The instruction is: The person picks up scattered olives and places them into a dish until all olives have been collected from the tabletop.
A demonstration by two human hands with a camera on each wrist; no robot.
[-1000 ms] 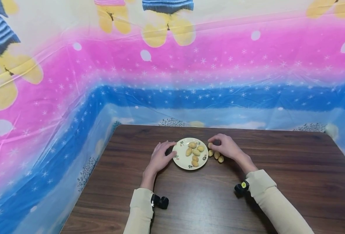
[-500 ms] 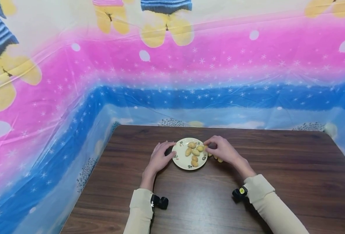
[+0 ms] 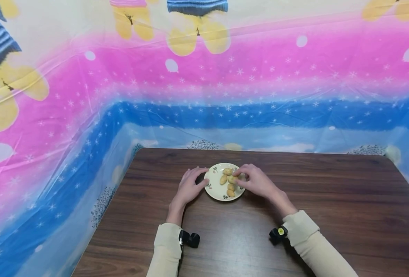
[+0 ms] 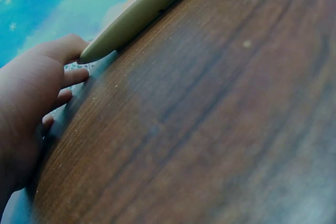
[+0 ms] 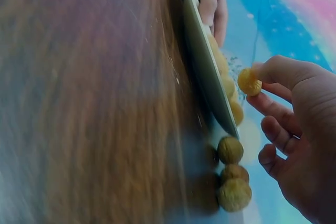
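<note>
A small cream plate (image 3: 213,189) with printed marks bears several oval, tan-yellow nuts (image 3: 223,179). At its left rim my left hand (image 3: 189,187) rests with thumb and fingertips, the fingers spread apart. In the left wrist view the left thumb's tip is hidden behind the plate's edge (image 4: 136,22). Over the right side of the plate, my right hand (image 3: 258,181) pinches one nut (image 5: 249,82) between thumb and forefinger, its other fingers loosely bent. The right wrist view shows this nut above the nuts on the plate, apart from them.
Several loose nuts (image 5: 234,194) lie on the brown wood table (image 3: 225,238) just off the plate's right rim; my right hand covers them in the head view. A printed cloth (image 3: 204,88) hangs behind the table and down its left side.
My right hand has lifted a nut from the loose ones beside the plate and carried it left over the plate. The left hand and the plate have stayed in place.
</note>
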